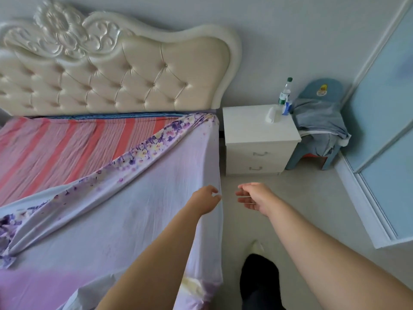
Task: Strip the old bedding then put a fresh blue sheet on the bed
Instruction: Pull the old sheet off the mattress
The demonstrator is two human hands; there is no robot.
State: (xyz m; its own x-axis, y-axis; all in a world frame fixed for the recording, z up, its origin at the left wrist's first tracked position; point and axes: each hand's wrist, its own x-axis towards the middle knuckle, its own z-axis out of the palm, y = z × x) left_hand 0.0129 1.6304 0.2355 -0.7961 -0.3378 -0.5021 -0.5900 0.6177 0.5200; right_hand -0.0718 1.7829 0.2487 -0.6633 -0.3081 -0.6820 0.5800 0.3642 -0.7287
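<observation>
The old lilac sheet (138,198) with a purple flower print is folded back diagonally, its pale underside up, and drapes over the bed's right side. Beneath it a pink and red striped mattress cover (67,144) is bared near the headboard. My left hand (204,199) lies at the sheet's edge on the bed's right side, fingers curled on the fabric. My right hand (252,195) hovers over the floor just right of that edge, fingers loosely spread, holding nothing. A folded blue cloth (317,121) lies on a small blue chair.
A cream tufted headboard (125,70) stands against the wall. A white nightstand (259,135) with a bottle (285,92) is right of the bed, the blue chair (321,90) beside it. Pale blue wardrobe doors (384,121) line the right. My dark-trousered leg (259,278) is on the floor.
</observation>
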